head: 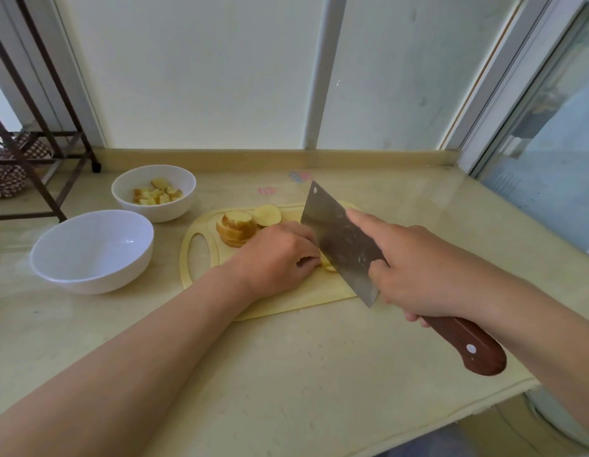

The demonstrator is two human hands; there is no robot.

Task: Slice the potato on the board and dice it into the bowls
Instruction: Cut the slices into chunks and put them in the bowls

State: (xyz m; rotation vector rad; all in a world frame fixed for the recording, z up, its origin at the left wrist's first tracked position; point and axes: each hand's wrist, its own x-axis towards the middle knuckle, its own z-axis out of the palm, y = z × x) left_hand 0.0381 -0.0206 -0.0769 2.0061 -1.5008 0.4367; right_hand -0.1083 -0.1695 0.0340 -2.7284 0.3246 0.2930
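Note:
A pale yellow cutting board lies on the counter. On it stands a stack of potato slices, with one loose slice behind it. My left hand holds down potato pieces with curled fingers, right against the blade. My right hand grips a cleaver by its brown wooden handle, forefinger stretched along the blade. The blade stands on the pieces. The far white bowl contains diced potato; the near white bowl holds nothing.
The beige counter ends at its front edge near bottom right. A dark metal rack stands at the back left. A window wall runs behind the counter.

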